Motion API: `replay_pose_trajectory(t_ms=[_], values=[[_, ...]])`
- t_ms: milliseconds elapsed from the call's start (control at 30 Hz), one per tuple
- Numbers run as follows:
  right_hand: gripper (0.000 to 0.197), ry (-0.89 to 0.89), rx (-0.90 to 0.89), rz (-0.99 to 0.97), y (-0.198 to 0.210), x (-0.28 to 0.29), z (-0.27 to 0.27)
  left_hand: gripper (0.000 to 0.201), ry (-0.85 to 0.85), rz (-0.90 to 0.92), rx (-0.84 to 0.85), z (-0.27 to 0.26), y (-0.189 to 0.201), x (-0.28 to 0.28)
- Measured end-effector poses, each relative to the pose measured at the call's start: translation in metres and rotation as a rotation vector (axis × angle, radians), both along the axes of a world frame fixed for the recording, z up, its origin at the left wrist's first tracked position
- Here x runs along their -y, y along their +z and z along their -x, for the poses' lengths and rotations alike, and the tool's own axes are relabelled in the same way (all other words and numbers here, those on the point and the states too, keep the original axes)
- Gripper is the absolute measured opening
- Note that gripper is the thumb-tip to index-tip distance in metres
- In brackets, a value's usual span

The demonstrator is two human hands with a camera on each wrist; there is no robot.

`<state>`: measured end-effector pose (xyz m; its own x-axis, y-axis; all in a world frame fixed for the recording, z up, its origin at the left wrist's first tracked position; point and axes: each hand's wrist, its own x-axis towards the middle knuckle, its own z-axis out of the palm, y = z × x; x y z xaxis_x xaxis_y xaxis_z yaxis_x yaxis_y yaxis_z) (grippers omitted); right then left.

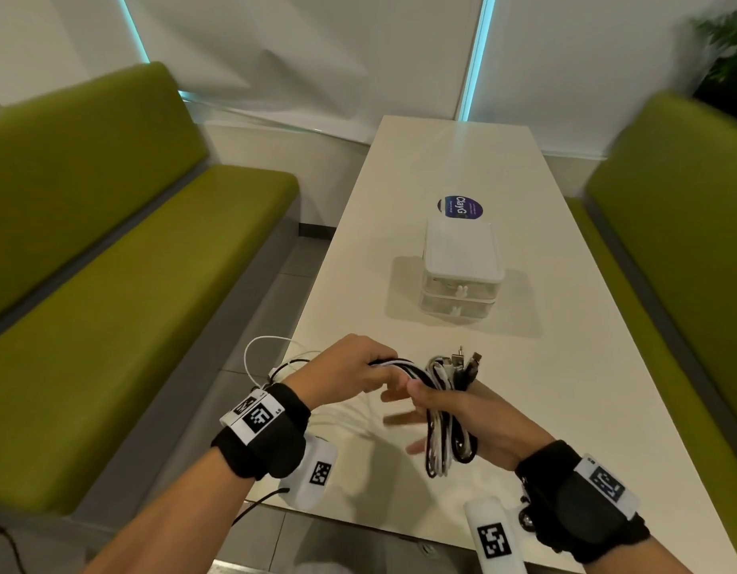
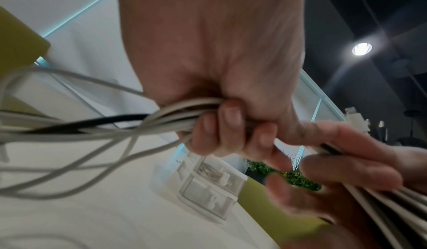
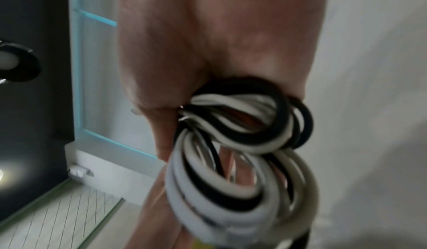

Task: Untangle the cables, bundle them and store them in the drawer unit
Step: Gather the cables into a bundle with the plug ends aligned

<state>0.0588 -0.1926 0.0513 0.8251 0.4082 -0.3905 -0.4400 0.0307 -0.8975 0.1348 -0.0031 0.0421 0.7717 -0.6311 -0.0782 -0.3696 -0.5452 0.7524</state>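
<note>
Cables (image 1: 445,412): light, limp, springy; held above table (image 1: 565,408) near edge. Right hand (image 1: 474,416) clasps folded coil; left hand (image 1: 350,372) grips loose run, probably feeding it. Hold mid-coil. Drawer unit (image 1: 460,279) well apart.

Both forearms come in from the bottom, each with a black wrist strap and white tag blocks. The left hand (image 1: 350,372) is knuckles-up, fingers (image 2: 227,117) curled tight round the cable strands (image 2: 180,110). The right hand (image 1: 478,416) sits just beside it, palm turned inward, thumb over the bundle it grips, other fingers blurry.
</note>
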Motion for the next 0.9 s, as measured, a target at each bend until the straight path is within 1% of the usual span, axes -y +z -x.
replay_pose_trajectory(t_ms=[67, 133, 200, 267, 300, 400, 433, 500, 600, 667, 733, 800, 900], values=[[0.032, 0.012, -0.027, -0.046, 0.0, 0.0, 0.003, 0.03, 0.021, 0.012, 0.025, 0.001, -0.002, 0.0], [0.031, -0.014, -0.03, -0.047, -0.003, 0.002, 0.004, 0.035, 0.058, 0.019, 0.069, 0.003, -0.003, 0.001], [0.029, -0.065, -0.018, -0.046, -0.005, 0.003, 0.004, 0.049, 0.129, 0.011, 0.122, 0.005, -0.008, 0.001], [0.03, -0.119, 0.01, -0.019, -0.004, 0.003, 0.002, 0.062, 0.2, -0.011, 0.124, 0.005, -0.012, -0.003], [0.031, -0.15, 0.022, -0.003, -0.003, 0.003, 0.0, 0.06, 0.21, -0.019, 0.096, 0.006, -0.013, -0.007], [0.037, -0.259, 0.021, 0.025, -0.004, 0.005, -0.004, 0.036, 0.156, 0.003, -0.017, 0.008, -0.016, -0.015], [0.04, -0.293, 0.014, 0.027, -0.005, 0.004, -0.006, 0.034, 0.143, 0.022, -0.046, 0.01, -0.016, -0.016], [0.044, -0.356, 0.002, 0.019, -0.005, -0.001, -0.008, 0.035, 0.143, 0.058, -0.059, 0.011, -0.018, -0.016], [0.046, -0.439, 0.032, 0.035, -0.004, -0.006, -0.011, 0.042, 0.179, 0.041, -0.047, 0.009, -0.022, -0.013], [0.047, -0.482, 0.087, 0.067, -0.004, -0.008, -0.012, 0.052, 0.234, 0.065, -0.031, 0.012, -0.023, -0.009], [0.047, -0.514, 0.166, 0.121, -0.004, -0.009, -0.013, 0.056, 0.285, 0.155, 0.012, 0.021, -0.022, 0.002], [0.042, -0.548, 0.242, 0.146, -0.002, -0.011, -0.013, 0.055, 0.322, 0.239, 0.012, 0.033, -0.02, 0.016], [0.025, -0.598, 0.292, 0.128, -0.003, -0.012, -0.012, 0.053, 0.367, 0.339, -0.049, 0.044, -0.021, 0.032]])
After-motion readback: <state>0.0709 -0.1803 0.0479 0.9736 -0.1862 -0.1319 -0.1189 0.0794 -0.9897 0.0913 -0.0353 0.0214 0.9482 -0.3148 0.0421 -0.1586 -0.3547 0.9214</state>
